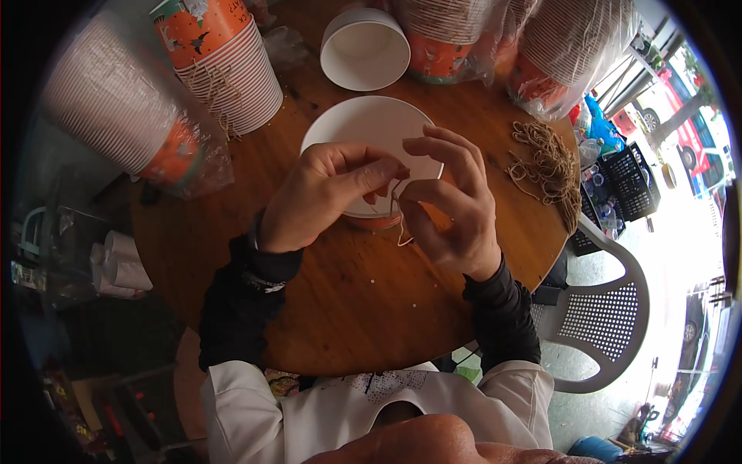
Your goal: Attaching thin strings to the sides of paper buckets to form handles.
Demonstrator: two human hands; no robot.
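Head view: left hand (325,197) and right hand (452,205) pinch a tan string (400,224) over a paper cup (371,135) at the counter (348,309) centre; string pile (549,166) at 3 o'clock.

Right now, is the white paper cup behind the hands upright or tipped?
Tipped. The white paper cup lies on its side on the table; its open mouth faces the camera.

The tabletop (340,309) is varnished wood, smooth with a slight sheen. The white cup (363,127) looks like matt paper. The string (402,228) is rough tan twine, like the heap of cords (550,166). Glossy clear plastic film wraps the cup stacks (124,108).
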